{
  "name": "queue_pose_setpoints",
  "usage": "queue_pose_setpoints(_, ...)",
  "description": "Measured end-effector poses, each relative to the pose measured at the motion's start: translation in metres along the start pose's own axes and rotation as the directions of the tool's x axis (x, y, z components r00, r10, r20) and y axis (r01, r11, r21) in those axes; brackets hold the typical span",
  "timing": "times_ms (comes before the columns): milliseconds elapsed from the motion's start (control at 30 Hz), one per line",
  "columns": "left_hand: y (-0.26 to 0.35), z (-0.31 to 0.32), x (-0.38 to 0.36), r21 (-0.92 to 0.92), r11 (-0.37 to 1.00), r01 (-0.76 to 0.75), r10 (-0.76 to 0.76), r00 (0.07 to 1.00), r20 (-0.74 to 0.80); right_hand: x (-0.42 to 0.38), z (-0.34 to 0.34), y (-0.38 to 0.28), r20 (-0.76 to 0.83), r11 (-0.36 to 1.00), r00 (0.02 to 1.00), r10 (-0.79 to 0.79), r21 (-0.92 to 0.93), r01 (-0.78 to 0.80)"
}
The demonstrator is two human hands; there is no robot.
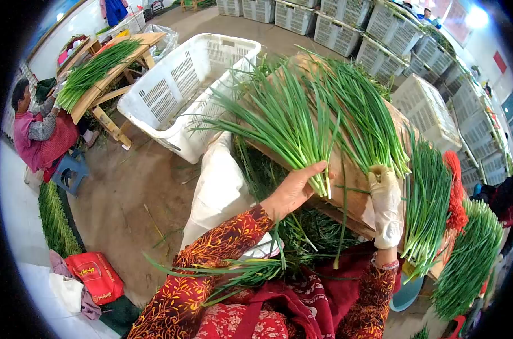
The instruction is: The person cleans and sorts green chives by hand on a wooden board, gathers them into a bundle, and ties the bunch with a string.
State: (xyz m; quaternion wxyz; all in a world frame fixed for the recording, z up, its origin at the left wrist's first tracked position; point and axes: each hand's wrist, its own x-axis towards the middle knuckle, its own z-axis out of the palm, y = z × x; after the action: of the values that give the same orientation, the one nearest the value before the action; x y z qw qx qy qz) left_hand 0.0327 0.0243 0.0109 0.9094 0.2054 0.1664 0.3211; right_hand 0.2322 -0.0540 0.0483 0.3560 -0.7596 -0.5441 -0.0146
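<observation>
The bare left hand (293, 191) grips the white ends of a bunch of chives (285, 121) lying on the sloped wooden desk (352, 186). Just beside it, the gloved right hand (385, 206) seems to clasp a second bunch (366, 121), though the glove hides the fingers. Beyond stands a white crate (183, 90).

The chive bundle (290, 124) is hiding the left hand's (293, 189) fingertips. Leaves are covering the worktop's (352, 186) far edge, and distant crates (392, 25) are blurring together.
</observation>
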Motion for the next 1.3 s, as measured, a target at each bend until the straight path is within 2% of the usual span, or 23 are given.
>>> queue_pose_setpoints(33,0.002,0.001,-0.003,0.005,1.0,-0.002,0.002,1.0,0.003,0.003,0.0,-0.002,-0.123,0.927,0.962,-0.245,-0.32,0.195)
queue_pose_setpoints(100,0.004,0.006,-0.008,0.079,0.997,-0.005,0.004,1.0,0.015,0.002,-0.007,-0.026,-0.131,0.976,0.969,-0.209,-0.093,0.198)
queue_pose_setpoints(133,-0.001,0.004,-0.004,0.106,0.994,-0.041,0.04,0.999,0.019,0.0,0.001,-0.037,-0.082,0.979,0.988,-0.134,0.146,0.145)
queue_pose_setpoints(167,-0.007,0.001,-0.001,0.107,0.994,-0.033,0.031,0.999,0.026,-0.002,0.009,-0.046,-0.02,0.925,0.998,-0.066,0.374,0.068)
queue_pose_setpoints(233,-0.016,0.002,0.002,0.103,0.994,-0.032,0.032,0.999,0.005,-0.008,0.02,-0.061,0.237,0.789,0.971,0.004,0.596,-0.149)
queue_pose_setpoints(367,-0.018,0.006,-0.004,0.153,0.988,-0.022,0.031,0.998,-0.057,-0.01,0.021,-0.074,0.392,0.678,0.888,0.239,0.588,-0.442)
queue_pose_setpoints(433,-0.012,0.006,-0.009,0.185,0.983,-0.007,0.023,0.996,-0.081,-0.019,0.034,-0.069,0.219,0.694,0.946,0.237,0.643,-0.323)
queue_pose_setpoints(500,-0.008,0.011,-0.01,0.131,0.99,-0.059,0.072,0.993,-0.097,-0.029,0.036,-0.071,0.096,0.579,0.989,0.111,0.803,-0.143)
queue_pose_setpoints(567,0.003,0.01,-0.012,0.184,0.983,-0.024,0.042,0.995,-0.094,-0.042,0.023,-0.077,0.171,0.429,0.977,0.127,0.879,-0.209)
queue_pose_setpoints(633,0.015,0.007,-0.013,0.216,0.975,-0.058,0.079,0.993,-0.088,-0.06,0.006,-0.073,0.362,0.39,0.931,0.051,0.851,-0.353)
queue_pose_setpoints(667,0.019,-0.004,-0.007,0.203,0.97,-0.136,0.158,0.983,-0.095,-0.068,0.002,-0.068,0.481,0.475,0.865,-0.145,0.8,-0.366)
queue_pose_setpoints(700,0.031,0.005,-0.011,0.134,0.963,-0.234,0.251,0.959,-0.133,-0.073,-0.001,-0.062,0.553,0.74,0.722,-0.415,0.667,-0.086)
queue_pose_setpoints(767,0.05,-0.012,-0.001,0.113,0.899,-0.423,0.434,0.895,-0.106,-0.083,-0.018,-0.078,0.932,0.945,0.24,-0.273,0.307,-0.115)
queue_pose_setpoints(833,0.062,-0.011,-0.001,0.104,0.865,-0.491,0.499,0.864,-0.068,-0.079,-0.027,-0.069,0.856,0.989,0.496,-0.143,0.103,0.106)
queue_pose_setpoints(867,0.064,-0.008,-0.002,0.089,0.863,-0.498,0.502,0.865,-0.026,-0.073,-0.03,-0.047,0.614,0.96,0.754,-0.235,0.269,0.08)
queue_pose_setpoints(900,0.062,-0.008,-0.003,0.089,0.863,-0.497,0.501,0.865,-0.028,-0.065,-0.02,-0.023,0.395,0.915,0.908,-0.14,0.403,-0.035)
queue_pose_setpoints(933,0.058,-0.007,-0.004,0.073,0.898,-0.434,0.437,0.899,-0.02,-0.046,-0.039,-0.036,0.325,0.997,0.946,0.007,-0.07,0.016)
queue_pose_setpoints(967,0.054,-0.005,-0.006,0.058,0.927,-0.37,0.371,0.928,-0.01,-0.037,-0.04,-0.029,0.262,0.981,0.963,0.069,-0.193,-0.017)
queue_pose_setpoints(1000,0.049,-0.005,-0.006,0.062,0.938,-0.341,0.342,0.94,-0.011,-0.029,-0.037,-0.018,0.201,0.976,0.977,-0.069,-0.19,0.108)
queue_pose_setpoints(1167,0.025,-0.001,-0.013,0.07,0.98,-0.184,0.189,0.98,-0.06,-0.014,-0.031,-0.001,0.296,0.943,0.954,-0.053,-0.298,0.145)
queue_pose_setpoints(1233,0.015,0.004,-0.016,0.108,0.989,-0.102,0.109,0.992,-0.059,-0.011,-0.031,-0.009,0.161,0.986,0.974,0.16,0.018,-0.165)
queue_pose_setpoints(1267,0.01,0.012,-0.019,0.106,0.987,-0.124,0.132,0.989,-0.068,-0.01,-0.033,-0.01,0.207,0.975,0.967,0.147,0.135,-0.177)
queue_pose_setpoints(1300,0.002,0.007,-0.012,0.137,0.981,-0.137,0.137,0.991,0.011,-0.011,-0.032,-0.017,0.207,0.975,0.969,0.136,0.147,-0.169)
